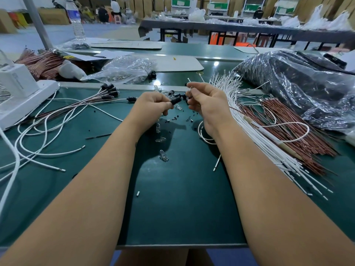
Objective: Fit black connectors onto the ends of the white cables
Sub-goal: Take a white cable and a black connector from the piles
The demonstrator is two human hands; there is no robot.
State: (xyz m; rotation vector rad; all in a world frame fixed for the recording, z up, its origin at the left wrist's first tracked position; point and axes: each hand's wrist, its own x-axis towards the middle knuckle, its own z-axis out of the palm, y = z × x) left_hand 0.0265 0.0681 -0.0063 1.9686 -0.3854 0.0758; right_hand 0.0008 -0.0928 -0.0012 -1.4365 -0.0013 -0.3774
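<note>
Your left hand (153,104) pinched a black connector (175,101) between curled fingertips above the green table (182,208). Your right hand (206,104) curled round a white cable (206,140), its bare end up at your fingertips, just beside the connector. More white cables (249,120) lay bundled at your right. The water bottle (75,18) wore a blue label, its writing too blurred to read.

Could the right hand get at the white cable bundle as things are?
Probably yes: the white cable bundle lies uncovered right beside the right hand, but that hand already pinches a wire.
</note>
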